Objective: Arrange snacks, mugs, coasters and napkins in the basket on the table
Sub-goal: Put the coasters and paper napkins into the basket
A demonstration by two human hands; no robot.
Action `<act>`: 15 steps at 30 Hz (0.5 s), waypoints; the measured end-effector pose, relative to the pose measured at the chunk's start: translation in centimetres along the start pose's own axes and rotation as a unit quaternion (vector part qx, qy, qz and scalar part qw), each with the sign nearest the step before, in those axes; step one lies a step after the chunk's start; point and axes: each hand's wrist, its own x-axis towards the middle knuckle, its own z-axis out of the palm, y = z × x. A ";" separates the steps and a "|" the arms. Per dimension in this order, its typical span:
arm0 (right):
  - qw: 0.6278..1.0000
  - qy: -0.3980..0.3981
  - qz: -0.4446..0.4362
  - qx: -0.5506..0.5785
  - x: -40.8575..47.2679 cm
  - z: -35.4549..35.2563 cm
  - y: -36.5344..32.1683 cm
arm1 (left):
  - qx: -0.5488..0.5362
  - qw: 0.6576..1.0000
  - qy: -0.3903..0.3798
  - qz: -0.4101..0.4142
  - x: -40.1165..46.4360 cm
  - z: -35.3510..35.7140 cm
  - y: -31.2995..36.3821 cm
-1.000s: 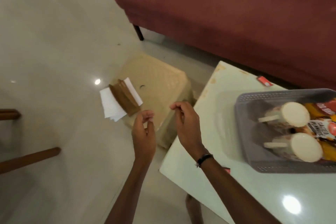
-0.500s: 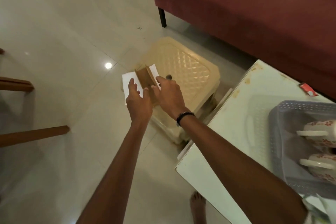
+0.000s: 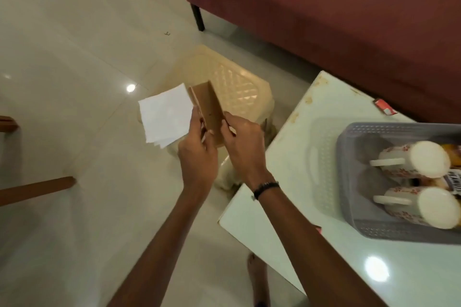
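Together, left hand (image 3: 197, 154) and right hand (image 3: 245, 144) grip the brown coasters (image 3: 207, 109), napkins (image 3: 166, 117) alongside.

You hold a stack of brown coasters (image 3: 207, 112) that look like matt wood or fibreboard, flat-faced with a paler edge. Beside them the napkins (image 3: 166, 117) are thin white paper, soft and unglossed, their corners fanned in layers. Below sits a cream plastic stool (image 3: 237, 87) with a moulded diamond lattice on its top. The floor (image 3: 74, 45) is polished pale tile, glossy enough to mirror a lamp. Your tabletop (image 3: 299, 152) is smooth and shiny, worn brown along its edges. The grey basket (image 3: 349, 194) is perforated plastic, and the mugs (image 3: 419, 159) in it look like glazed ceramic. The sofa (image 3: 324, 20) is maroon woven cloth, matt.
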 end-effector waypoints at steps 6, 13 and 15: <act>0.985 0.162 0.029 -0.049 -7.1 -11.5 5.5 | -0.058 0.985 -0.123 0.104 -8.5 5.4 7.8; 0.965 0.206 0.084 -0.142 -12.9 -19.8 14.1 | -0.104 0.956 -0.250 0.111 -16.0 13.8 12.3; 0.964 0.201 0.115 -0.131 -13.4 -20.0 16.1 | -0.083 0.953 -0.271 0.104 -16.9 16.0 11.8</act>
